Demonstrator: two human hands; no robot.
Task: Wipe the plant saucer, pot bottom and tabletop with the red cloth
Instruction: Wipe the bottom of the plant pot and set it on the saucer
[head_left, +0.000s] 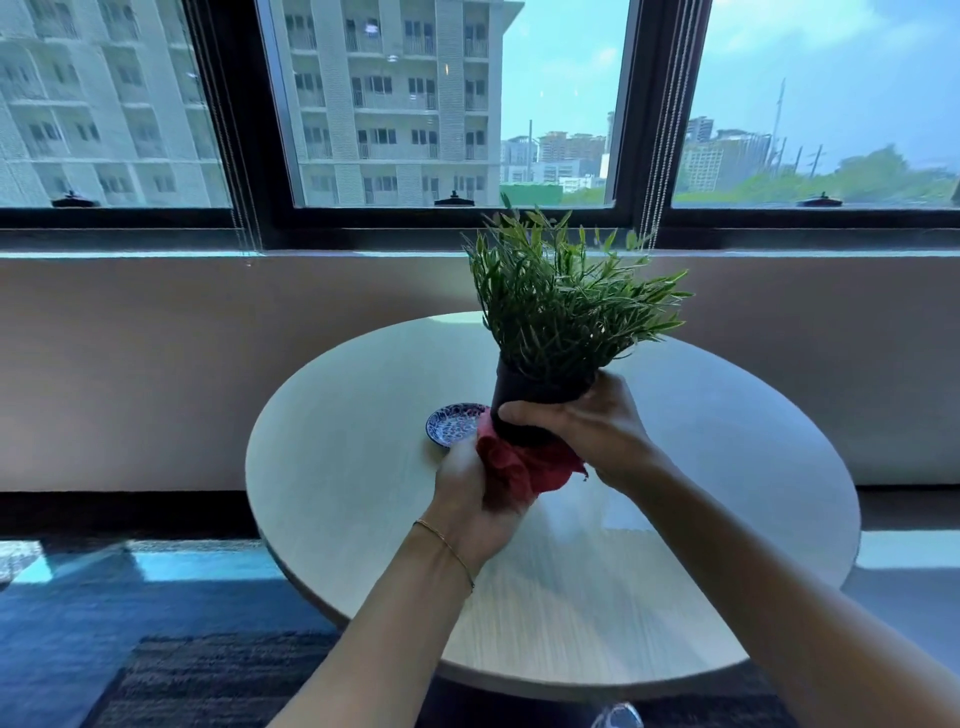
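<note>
Two hands are busy above a round pale table (332, 467) that stands against the wall under a wide window (447, 104). The right hand (587, 431) grips a small dark pot (524, 397) around its lower half, fingers wrapped close together across the front and the thumb up along the right side. The pot is lifted clear of the tabletop and tipped a little, so the bushy green plant (561, 301) leans toward one o'clock.

Under the pot, at about six o'clock from it, the left hand (467, 499) holds a red cloth (519, 465) bunched up against the pot's bottom. Its fingers are hidden behind the cloth and the pot, so I cannot tell whether they are spread or curled; only the back of the hand shows, with a thin bracelet (447, 545) on the wrist. The cloth touches the pot's base, and a loose corner sticks out toward three o'clock, just below the right hand.

The saucer (449, 423), small with a blue and red pattern, lies flat on the table at nine o'clock from the pot's base, just beside the cloth and partly covered by it at its right edge. It sits near the middle of the table, a little toward the far side.

A dark rug (208, 680) lies on the floor at seven o'clock from the table.
</note>
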